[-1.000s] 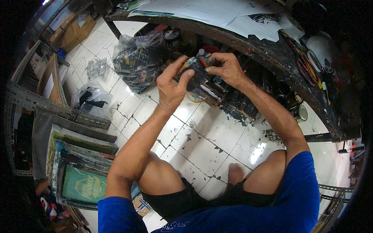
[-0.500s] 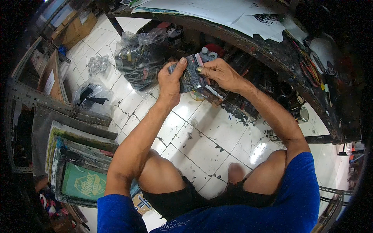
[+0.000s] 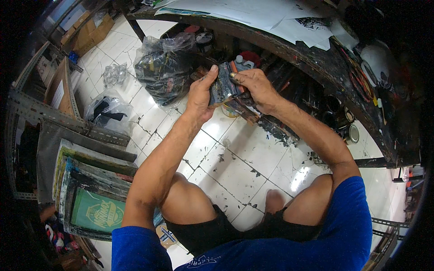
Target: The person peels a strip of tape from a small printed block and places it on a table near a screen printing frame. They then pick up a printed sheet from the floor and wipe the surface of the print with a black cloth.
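Between my hands is a dark, ink-stained flat block with a glossy face and an orange strip along its right side; its exact kind is unclear. My left hand is closed on its left side, thumb along the upper edge and palm under the lower corner. My right hand pinches the right side by the orange strip, its smudged thumb on top and its fingers curled partly out of sight. Both hands hold it over the tiled floor, in front of the low workbench.
The workbench spans the far side, carrying paper sheets. A stuffed plastic bag stands left of my hands. Printing screens lean at my left near a metal rack. Tins stand beneath the bench at right; scraps litter the tiles.
The block has tilted in my hands, showing more of its orange strip. My right thumb has shifted slightly up, and the right fingers have curled in lower. My left hand has turned slightly.
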A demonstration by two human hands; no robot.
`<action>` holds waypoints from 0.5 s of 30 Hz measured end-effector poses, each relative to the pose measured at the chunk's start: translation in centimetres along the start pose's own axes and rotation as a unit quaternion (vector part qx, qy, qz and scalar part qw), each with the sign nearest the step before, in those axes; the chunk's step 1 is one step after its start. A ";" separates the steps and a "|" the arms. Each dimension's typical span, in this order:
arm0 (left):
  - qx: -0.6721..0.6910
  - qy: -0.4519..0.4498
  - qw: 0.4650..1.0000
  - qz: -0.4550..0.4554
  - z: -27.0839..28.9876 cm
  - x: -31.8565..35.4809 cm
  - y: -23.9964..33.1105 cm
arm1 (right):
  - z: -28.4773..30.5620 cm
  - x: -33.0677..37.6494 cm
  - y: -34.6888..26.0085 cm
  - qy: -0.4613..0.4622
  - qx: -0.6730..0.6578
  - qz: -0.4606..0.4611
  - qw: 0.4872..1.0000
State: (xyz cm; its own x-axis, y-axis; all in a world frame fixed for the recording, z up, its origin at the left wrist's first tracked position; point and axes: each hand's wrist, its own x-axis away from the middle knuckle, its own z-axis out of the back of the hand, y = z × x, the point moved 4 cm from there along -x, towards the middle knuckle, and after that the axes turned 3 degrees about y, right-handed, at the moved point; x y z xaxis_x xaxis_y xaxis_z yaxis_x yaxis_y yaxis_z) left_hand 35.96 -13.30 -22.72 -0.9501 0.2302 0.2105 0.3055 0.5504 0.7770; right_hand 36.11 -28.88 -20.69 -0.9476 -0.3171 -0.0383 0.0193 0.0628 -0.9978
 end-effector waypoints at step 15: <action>-0.059 0.095 0.992 0.058 1.4 0.0 -0.7 | 0.5 0.3 -0.1 -0.083 0.057 -0.185 0.978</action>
State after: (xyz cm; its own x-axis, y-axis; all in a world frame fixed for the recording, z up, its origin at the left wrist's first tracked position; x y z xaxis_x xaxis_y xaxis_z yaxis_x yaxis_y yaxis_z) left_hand 35.86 -12.57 -24.10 -0.9072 0.1254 0.4015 0.4146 0.4283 0.8029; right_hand 36.00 -29.48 -20.63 -0.8320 -0.4473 0.3281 -0.2709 -0.1886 -0.9440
